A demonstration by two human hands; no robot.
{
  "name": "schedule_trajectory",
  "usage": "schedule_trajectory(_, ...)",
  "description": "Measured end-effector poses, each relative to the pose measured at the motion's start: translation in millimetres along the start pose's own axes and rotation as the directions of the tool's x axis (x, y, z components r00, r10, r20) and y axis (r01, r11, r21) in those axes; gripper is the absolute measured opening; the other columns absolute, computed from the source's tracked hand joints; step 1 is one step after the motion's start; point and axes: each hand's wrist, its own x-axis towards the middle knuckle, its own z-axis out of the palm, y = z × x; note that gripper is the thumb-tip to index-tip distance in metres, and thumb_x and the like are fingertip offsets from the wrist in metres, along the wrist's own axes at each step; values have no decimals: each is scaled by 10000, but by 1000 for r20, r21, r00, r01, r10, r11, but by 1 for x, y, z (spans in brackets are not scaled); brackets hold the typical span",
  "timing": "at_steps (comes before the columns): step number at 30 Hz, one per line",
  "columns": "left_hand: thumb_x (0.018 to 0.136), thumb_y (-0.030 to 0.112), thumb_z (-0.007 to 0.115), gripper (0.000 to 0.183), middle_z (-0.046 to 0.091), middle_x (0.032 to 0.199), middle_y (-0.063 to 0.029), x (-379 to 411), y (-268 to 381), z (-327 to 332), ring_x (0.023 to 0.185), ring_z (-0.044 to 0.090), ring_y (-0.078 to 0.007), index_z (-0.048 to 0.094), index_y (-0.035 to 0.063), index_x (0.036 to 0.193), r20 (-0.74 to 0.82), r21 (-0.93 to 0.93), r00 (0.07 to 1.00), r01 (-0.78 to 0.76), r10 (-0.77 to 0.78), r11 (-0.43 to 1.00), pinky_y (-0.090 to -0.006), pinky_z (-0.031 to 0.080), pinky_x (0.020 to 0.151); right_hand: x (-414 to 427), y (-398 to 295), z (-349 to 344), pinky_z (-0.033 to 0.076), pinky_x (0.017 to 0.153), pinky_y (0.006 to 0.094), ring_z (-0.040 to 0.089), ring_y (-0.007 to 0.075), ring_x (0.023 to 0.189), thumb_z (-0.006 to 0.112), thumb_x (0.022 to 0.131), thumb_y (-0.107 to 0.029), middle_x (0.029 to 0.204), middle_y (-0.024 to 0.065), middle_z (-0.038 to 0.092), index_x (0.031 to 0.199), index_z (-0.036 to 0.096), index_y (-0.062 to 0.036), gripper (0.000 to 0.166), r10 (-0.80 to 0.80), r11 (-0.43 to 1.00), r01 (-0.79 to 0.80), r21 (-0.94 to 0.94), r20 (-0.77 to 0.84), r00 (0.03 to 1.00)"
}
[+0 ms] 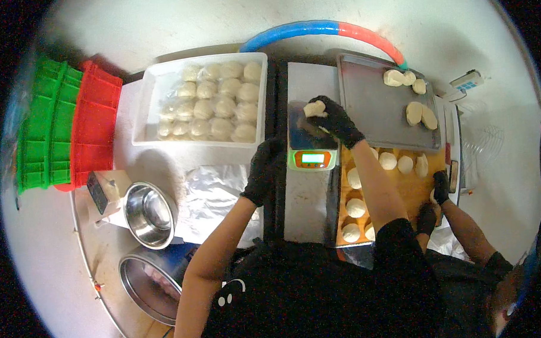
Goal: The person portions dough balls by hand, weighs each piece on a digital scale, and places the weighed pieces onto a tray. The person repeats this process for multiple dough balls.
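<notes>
My right hand point(338, 122), in a black glove, grips a pale dough piece point(314, 108) over the dark plate of a digital kitchen scale point(312, 159). The scale's display is lit green. I cannot tell whether the dough touches the plate. My left hand point(265, 171), also gloved in black, is beside the dark strip between the work surfaces, near the corner of a white plastic tray point(139, 129). Its fingers blend into that strip. Wrapped dough balls point(224, 106) fill much of the tray in rows.
Dough pieces lie on a metal tray point(371, 107) and dough balls point(355, 207) on a wooden board point(405, 191). A co-worker's gloved hands point(428, 215) work dough there. Left are a steel bowl point(149, 214), plastic sheeting point(215, 193), and red point(97, 126) and green crates point(50, 127).
</notes>
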Motion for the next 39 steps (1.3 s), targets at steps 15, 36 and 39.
schedule_trajectory(15,886,296,536,345,609,923,-156,-34,83,3,834,610,-206,521,42,1119,148,289,989,-13,-31,957,-318,479,700,-84,-136,39,473,811,371,590,292,940,762,634,-290,1030,131,604,1069,553,-76,528,-58,981,67,-185,52,997)
schedule_trajectory(36,728,213,661,367,544,831,-152,-66,58,-20,791,562,-341,534,44,1028,150,563,974,-227,171,795,-389,472,660,-115,-120,92,472,721,367,596,305,879,639,768,-237,970,190,590,1149,487,-32,459,130,963,-64,-262,243,961)
schedule_trajectory(39,766,215,647,275,563,766,-157,-69,62,-10,724,580,-312,543,34,945,43,513,997,-83,72,855,-358,475,635,-117,-81,108,475,701,369,602,309,843,600,803,-254,926,181,602,1120,512,-49,387,146,985,-165,43,285,947)
